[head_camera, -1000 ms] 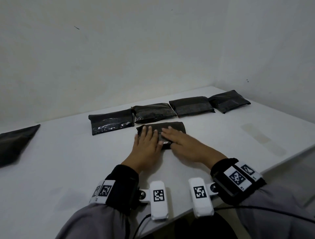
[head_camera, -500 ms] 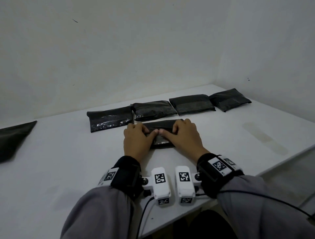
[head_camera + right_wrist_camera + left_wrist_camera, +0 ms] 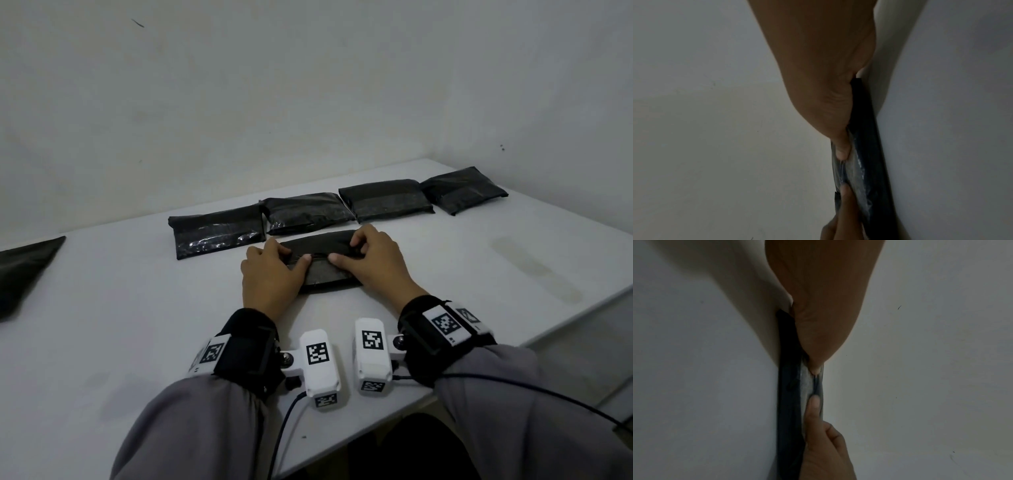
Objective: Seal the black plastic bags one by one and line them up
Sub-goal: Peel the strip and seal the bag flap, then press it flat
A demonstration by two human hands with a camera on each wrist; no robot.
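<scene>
Since a second ago, our hands have gone from lying flat on the near black plastic bag [image 3: 323,270] to curling at its flap, thumbs drawn together at the middle. Since half a second ago, little has shifted; the grip has tightened slightly.

Left hand [image 3: 272,275]: fingers curled over the bag's left end, thumb pressing the flap edge near centre. In the left wrist view the thumb tip sits on the bag [image 3: 789,402], pinching it down.

Right hand [image 3: 371,262]: fingers curled over the far edge of the bag's right half, thumb pressed on the flap beside the left thumb, tips near but apart. The right wrist view shows the thumb bearing on the glossy fold of the bag [image 3: 865,162].

The bag lies flat on the white table [image 3: 102,342], just in front of the row and near its middle.

Row behind, left to right, edge to edge: first bag [image 3: 217,231], second bag [image 3: 308,212], third bag [image 3: 385,198], fourth bag [image 3: 464,193] near the wall corner.

One further black bag [image 3: 24,270] lies well apart at the table's left edge, partly cut off by the frame.

We wear grey sleeves [image 3: 191,428] and black wrist straps carrying white marker-tagged camera units [image 3: 320,366].
</scene>
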